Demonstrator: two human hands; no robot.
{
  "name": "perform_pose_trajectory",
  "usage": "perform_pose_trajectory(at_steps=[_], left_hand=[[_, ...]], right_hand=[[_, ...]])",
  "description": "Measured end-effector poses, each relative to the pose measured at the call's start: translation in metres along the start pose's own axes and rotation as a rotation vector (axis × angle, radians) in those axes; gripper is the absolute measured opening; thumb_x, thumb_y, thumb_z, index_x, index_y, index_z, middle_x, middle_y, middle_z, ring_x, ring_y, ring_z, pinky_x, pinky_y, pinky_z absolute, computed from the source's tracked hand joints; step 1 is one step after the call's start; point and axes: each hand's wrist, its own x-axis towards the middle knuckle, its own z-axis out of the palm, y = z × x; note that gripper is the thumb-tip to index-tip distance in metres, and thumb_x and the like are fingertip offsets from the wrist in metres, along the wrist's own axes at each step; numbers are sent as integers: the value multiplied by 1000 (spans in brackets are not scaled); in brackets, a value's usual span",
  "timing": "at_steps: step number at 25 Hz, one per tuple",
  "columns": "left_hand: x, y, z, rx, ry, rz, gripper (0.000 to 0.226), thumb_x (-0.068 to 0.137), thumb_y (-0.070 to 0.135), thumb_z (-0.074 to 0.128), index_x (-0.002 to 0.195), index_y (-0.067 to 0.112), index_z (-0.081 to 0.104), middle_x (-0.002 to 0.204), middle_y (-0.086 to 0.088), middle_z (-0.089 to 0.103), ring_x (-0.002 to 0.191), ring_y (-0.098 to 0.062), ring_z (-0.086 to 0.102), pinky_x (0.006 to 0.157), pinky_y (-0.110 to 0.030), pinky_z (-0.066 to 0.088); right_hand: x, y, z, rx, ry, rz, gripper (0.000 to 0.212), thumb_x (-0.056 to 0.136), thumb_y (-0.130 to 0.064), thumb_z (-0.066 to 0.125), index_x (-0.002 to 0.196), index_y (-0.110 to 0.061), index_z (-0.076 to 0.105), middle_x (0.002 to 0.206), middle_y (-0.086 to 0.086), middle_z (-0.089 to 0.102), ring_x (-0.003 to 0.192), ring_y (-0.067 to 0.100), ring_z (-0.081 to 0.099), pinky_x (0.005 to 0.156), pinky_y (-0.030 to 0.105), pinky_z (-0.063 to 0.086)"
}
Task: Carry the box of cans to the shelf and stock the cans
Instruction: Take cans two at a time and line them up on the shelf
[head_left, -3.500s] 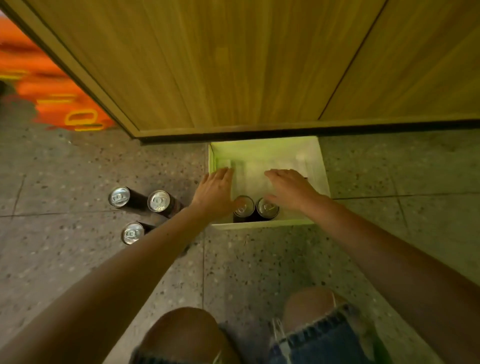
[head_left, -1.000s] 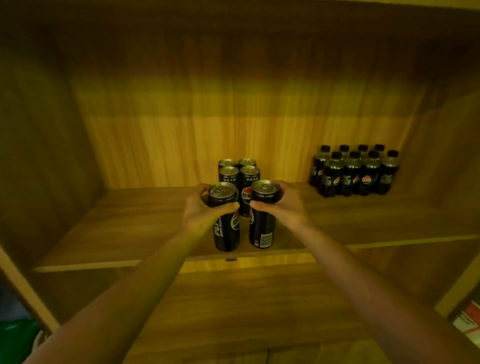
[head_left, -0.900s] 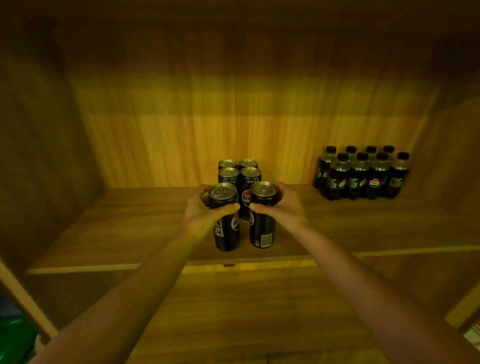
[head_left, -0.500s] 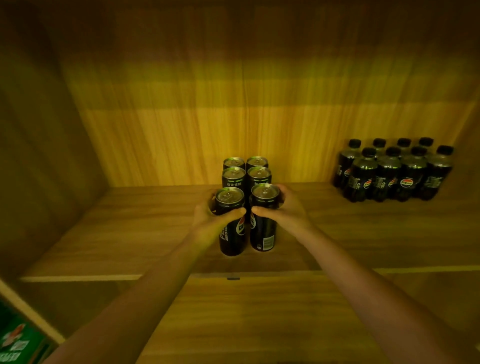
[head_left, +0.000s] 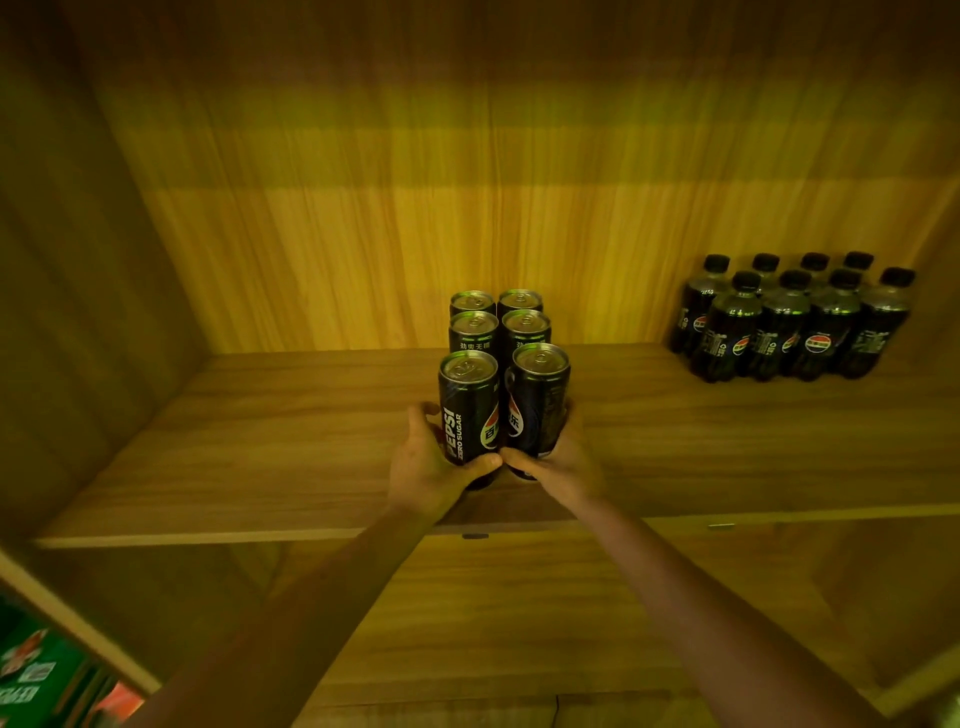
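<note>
Two black Pepsi cans stand side by side on the wooden shelf (head_left: 260, 457), just in front of several more cans (head_left: 498, 325) lined up in pairs toward the back wall. My left hand (head_left: 431, 467) wraps the lower part of the left can (head_left: 467, 400). My right hand (head_left: 561, 462) wraps the lower part of the right can (head_left: 537, 395). Both cans are upright and their bases seem to rest on the board. The thumbs nearly touch in front. The box is out of view.
Several small black Pepsi bottles (head_left: 795, 322) stand at the back right of the same shelf. A lower wooden shelf (head_left: 519, 623) lies below. The cabinet's side walls close in left and right. Green packaging (head_left: 31, 670) shows at the bottom left.
From the box on the floor, both hands have carried a can each up to the shelf. In the last second the two cans moved forward and down against the standing rows, with the grips sliding lower.
</note>
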Motion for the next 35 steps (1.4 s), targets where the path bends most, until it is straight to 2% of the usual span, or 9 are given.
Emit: perform_pose_trajectory(at_steps=[3, 7, 10, 15, 21, 24, 27, 30, 35], left_hand=[[5, -4, -2, -82, 0, -29, 63, 64, 24, 82, 107, 19, 36, 111, 1, 57, 96, -18, 62, 80, -38, 56], [10, -8, -12, -211, -165, -17, 39, 80, 7, 67, 108, 16, 41, 116, -2, 53, 99, -14, 57, 67, -18, 53], [8, -18, -13, -24, -149, 36, 53, 78, 26, 69, 124, 22, 43, 129, -4, 53, 118, -22, 52, 91, -39, 50], [3, -12, 3, 52, -6, 21, 84, 63, 37, 81, 130, 18, 33, 120, -6, 60, 108, -22, 59, 86, -34, 51], [7, -11, 2, -14, -44, 9, 62, 71, 18, 77, 121, 10, 41, 127, -13, 59, 114, -22, 58, 87, -24, 45], [7, -14, 4, 9, -73, 35, 60, 75, 19, 74, 125, 8, 43, 131, -12, 56, 120, -23, 55, 89, -23, 44], [8, -20, 6, 107, -70, 78, 66, 75, 33, 72, 128, 12, 40, 134, -8, 54, 125, -24, 51, 97, -34, 44], [13, -24, 11, 336, -91, 110, 86, 71, 61, 60, 137, 14, 32, 140, -7, 48, 130, -24, 43, 107, -40, 34], [29, -28, 20, 491, -143, 109, 86, 78, 64, 49, 143, 14, 23, 150, -7, 34, 140, -24, 27, 115, -46, 22]], right_hand=[[2, -3, -11, -27, -92, 57, 90, 62, -26, 82, 137, -16, 32, 138, 7, 50, 125, 22, 48, 104, 39, 40], [-3, -10, -23, -87, -191, 123, 86, 73, -23, 75, 142, -16, 23, 145, 7, 41, 132, 25, 41, 105, 39, 35], [-6, -6, -16, -167, -106, 101, 100, 64, -32, 81, 143, -17, 20, 146, 6, 38, 133, 26, 38, 105, 43, 36], [-5, -3, -7, -141, -22, 2, 85, 64, -30, 81, 134, -12, 34, 137, 9, 47, 126, 25, 46, 95, 34, 42], [-3, 2, -24, -63, -110, 9, 80, 73, -19, 75, 138, -12, 29, 133, -1, 48, 126, 20, 46, 97, 29, 39], [-5, 4, -25, -74, -136, 14, 79, 77, -21, 71, 141, -11, 24, 143, 7, 43, 130, 22, 42, 98, 30, 37], [-6, 7, -22, -271, -114, -17, 81, 76, -42, 68, 140, -15, 25, 145, 7, 40, 132, 24, 40, 104, 37, 36], [-3, 10, -16, -628, -127, -45, 88, 76, -64, 53, 143, -15, 21, 149, 8, 32, 137, 26, 30, 112, 42, 23], [10, 8, -15, -628, -178, -70, 84, 78, -61, 53, 143, -17, 23, 149, 7, 33, 138, 25, 29, 114, 42, 21]])
